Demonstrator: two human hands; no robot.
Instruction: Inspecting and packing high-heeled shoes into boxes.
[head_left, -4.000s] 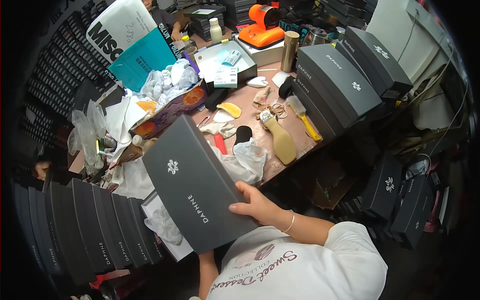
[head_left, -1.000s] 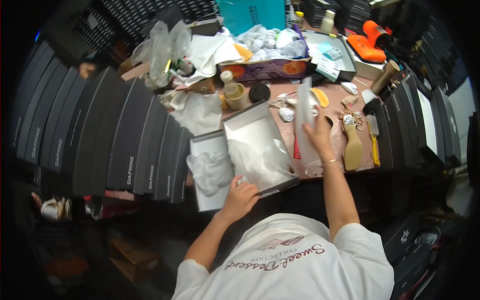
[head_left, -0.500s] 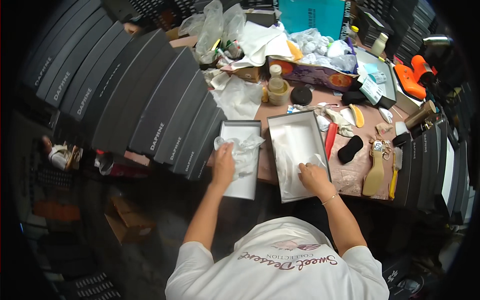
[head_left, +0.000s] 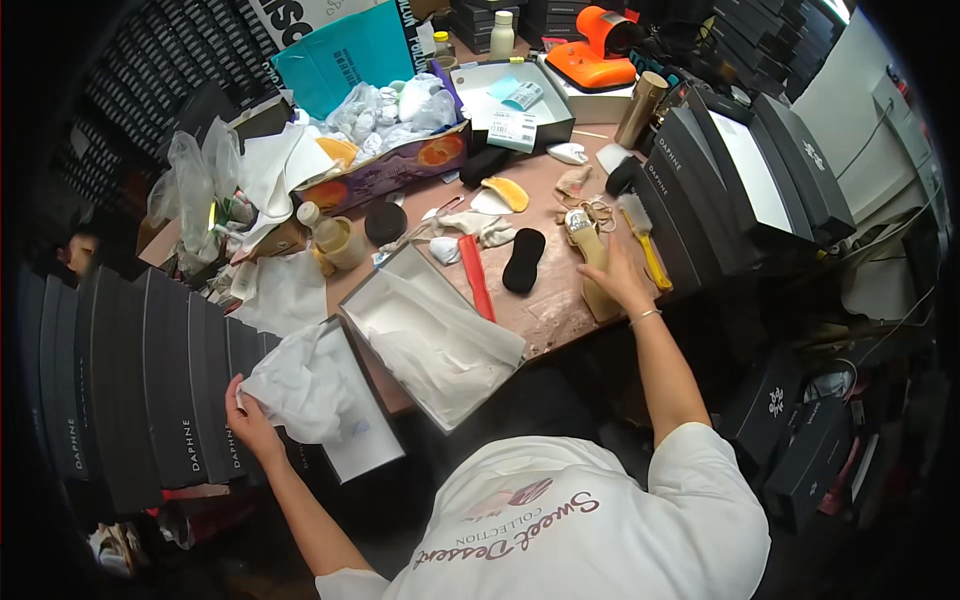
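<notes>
My left hand (head_left: pixel 256 425) is closed on the edge of crumpled white tissue paper (head_left: pixel 305 385), over a shallow white-lined box lid (head_left: pixel 362 440) at the table's front left edge. Beside the lid, a deeper open shoe box (head_left: pixel 395 285) has white tissue paper (head_left: pixel 440 355) spread inside it. Farther right, my right hand (head_left: pixel 622 278) grips a tan sandal (head_left: pixel 597 250) lying on the table. My thumb crosses its sole and my fingers are along its right side. Beaded straps show at the sandal's far end.
Close by lie a yellow-handled brush (head_left: pixel 650 245), a black shoe-shaped pad (head_left: pixel 523 262) and a red strip (head_left: pixel 476 278). Behind stand an open jar (head_left: pixel 340 243), a purple carton of crumpled plastic (head_left: pixel 390 165) and an orange device (head_left: pixel 595 55). Dark shoe boxes (head_left: pixel 165 380) flank both sides.
My right hand has left the shoe box's tissue and reached the sandal. My left hand has shifted to the left edge of the lid with its paper. The view has turned right.
</notes>
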